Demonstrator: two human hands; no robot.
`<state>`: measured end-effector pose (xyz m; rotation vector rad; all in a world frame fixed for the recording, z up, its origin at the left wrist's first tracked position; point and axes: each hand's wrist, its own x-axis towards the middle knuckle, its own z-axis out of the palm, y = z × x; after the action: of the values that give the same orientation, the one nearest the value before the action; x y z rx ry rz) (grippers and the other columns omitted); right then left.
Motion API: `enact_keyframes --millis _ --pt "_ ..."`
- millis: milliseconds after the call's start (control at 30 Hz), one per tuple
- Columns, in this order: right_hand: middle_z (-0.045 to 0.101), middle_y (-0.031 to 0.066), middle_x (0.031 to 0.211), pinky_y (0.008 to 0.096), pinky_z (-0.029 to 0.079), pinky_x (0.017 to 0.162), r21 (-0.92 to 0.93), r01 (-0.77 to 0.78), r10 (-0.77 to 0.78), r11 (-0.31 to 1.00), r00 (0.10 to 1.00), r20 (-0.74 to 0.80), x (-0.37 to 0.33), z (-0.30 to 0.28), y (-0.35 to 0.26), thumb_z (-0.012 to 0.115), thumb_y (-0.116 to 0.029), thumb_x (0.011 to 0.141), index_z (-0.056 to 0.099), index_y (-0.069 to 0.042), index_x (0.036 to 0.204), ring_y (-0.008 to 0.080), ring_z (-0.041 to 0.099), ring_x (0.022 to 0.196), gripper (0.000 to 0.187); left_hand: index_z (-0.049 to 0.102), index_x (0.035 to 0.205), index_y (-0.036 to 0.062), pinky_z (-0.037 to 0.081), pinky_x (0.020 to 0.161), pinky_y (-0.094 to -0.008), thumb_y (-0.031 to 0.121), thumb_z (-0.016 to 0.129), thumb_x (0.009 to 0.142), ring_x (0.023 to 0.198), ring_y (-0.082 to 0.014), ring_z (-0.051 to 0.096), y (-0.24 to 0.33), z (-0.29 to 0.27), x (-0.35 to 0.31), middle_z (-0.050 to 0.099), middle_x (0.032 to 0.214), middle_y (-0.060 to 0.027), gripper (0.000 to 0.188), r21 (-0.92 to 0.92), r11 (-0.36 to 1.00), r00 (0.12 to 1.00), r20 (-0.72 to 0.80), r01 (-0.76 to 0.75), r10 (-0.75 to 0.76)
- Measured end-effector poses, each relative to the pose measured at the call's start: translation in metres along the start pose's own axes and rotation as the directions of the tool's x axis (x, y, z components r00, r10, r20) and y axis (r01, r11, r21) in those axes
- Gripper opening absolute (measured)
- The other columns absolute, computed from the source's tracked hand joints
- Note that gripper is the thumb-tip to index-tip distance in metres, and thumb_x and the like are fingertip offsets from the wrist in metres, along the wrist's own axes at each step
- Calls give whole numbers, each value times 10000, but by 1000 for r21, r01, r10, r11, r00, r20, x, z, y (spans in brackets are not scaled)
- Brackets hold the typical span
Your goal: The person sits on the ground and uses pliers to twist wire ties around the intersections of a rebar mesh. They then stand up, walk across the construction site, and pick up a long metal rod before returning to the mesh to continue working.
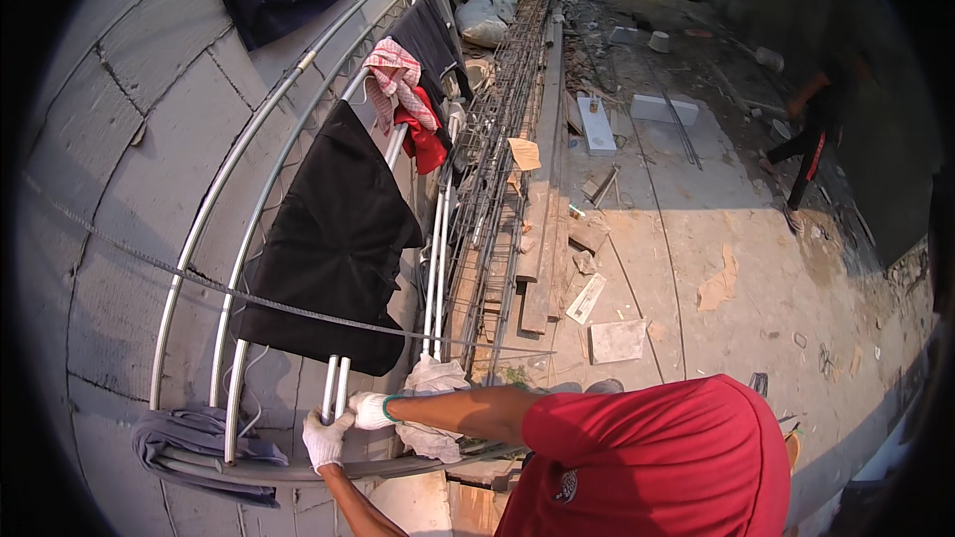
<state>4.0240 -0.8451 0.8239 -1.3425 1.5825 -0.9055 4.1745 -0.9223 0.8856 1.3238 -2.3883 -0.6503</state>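
Observation:
Two parallel white metal tubes come out from beneath a black garment draped over a tubular metal rack. My left hand, in a white work glove, is closed around the lower ends of these tubes. Just beside it, my right hand, gloved in white with a green cuff, reaches in from the right against the tubes; its fingers are mostly hidden. A pale crumpled cloth lies close under my right forearm. Below left, a dark grey cloth hangs over a low bar.
A thin ribbed steel rod crosses in front of the rack. Bundled rebar cages and wooden planks lie to the right. A person in dark clothes stands at the far right. Broken tile and scraps litter the concrete.

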Motion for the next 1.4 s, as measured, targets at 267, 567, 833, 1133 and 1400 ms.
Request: enact_keyframes --millis 267,567,833,1133,1400 --pt "766 153 947 437 580 831 -180 -77 68 981 996 -58 -11 -23 11 639 -184 832 770 -52 1038 326 739 968 278 676 1180 -71 543 742 -327 237 871 646 782 -171 650 73 -1 -9 729 916 -102 646 -165 979 982 167 120 -92" --pt "751 162 1020 454 562 852 -5 -4 3 1000 977 -212 -67 -61 -4 679 -309 820 788 -109 1011 366 718 963 297 554 1387 -112 543 889 -349 241 860 661 979 -227 692 57 3 -20 731 1124 -190 863 -164 986 997 57 -43 53" --pt "714 229 796 493 574 707 -341 27 -92 940 980 -177 -67 -71 -59 703 -297 752 784 -37 830 419 717 784 283 561 1419 -41 540 901 -413 237 846 733 1022 -357 693 44 18 -22 693 1151 -225 793 85 989 986 -98 -125 133" --pt "740 180 795 470 592 689 -526 175 -212 832 977 -10 -3 -43 -53 708 -193 761 787 -42 851 357 746 796 192 586 1402 3 538 944 -420 175 771 799 1105 -370 685 1 51 -10 694 1231 -214 655 -102 973 970 -150 -209 192" --pt "690 98 645 351 449 460 747 -172 214 642 976 41 -23 -49 -61 647 -306 906 712 -10 716 189 583 489 357 613 1113 0 521 862 -447 59 772 769 984 -388 669 78 18 -54 686 1056 -197 384 2 995 948 -304 -96 92"
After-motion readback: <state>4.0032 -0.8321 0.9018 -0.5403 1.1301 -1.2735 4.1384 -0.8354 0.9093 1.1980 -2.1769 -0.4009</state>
